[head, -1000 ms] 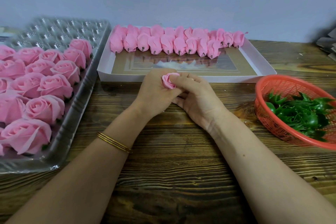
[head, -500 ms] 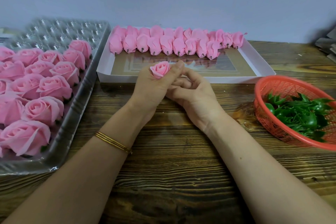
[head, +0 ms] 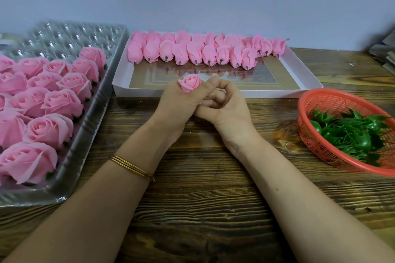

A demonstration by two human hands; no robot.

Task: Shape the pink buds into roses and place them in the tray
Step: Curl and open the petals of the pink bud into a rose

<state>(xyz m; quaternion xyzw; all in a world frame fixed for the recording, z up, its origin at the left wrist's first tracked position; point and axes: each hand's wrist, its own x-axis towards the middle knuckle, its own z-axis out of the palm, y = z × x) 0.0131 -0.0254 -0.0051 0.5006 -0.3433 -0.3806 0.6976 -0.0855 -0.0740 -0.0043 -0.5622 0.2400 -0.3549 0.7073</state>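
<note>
- The bud now stands upright at the top of the left hand, its petals facing up and showing a spiral heart; a second ago it lay lower, squeezed between both hands, so it has come up toward 12 o'clock and opened out.
- The left hand grips the bud by its base, fingers curled round it; only the head shows above the fist.
- The right hand has come off the petals; it sits at 3 o'clock of the left hand, fingers curled and tucked against it; whether it pinches anything under the bud I cannot tell, since the left hand hides that.
- To my eye the shaping is nearly done; the bud already looks like a small rose, though tighter than the roses in the tray at 9 o'clock; the outer petals may yet want spreading.
- The tray has bare cups along its far end, at about 10 o'clock from the hands; this one would likely go there.
- The box at 12 o'clock holds a double row of unshaped buds, so much work remains; the basket of green calyxes sits at 3 o'clock, well apart from both hands.
</note>
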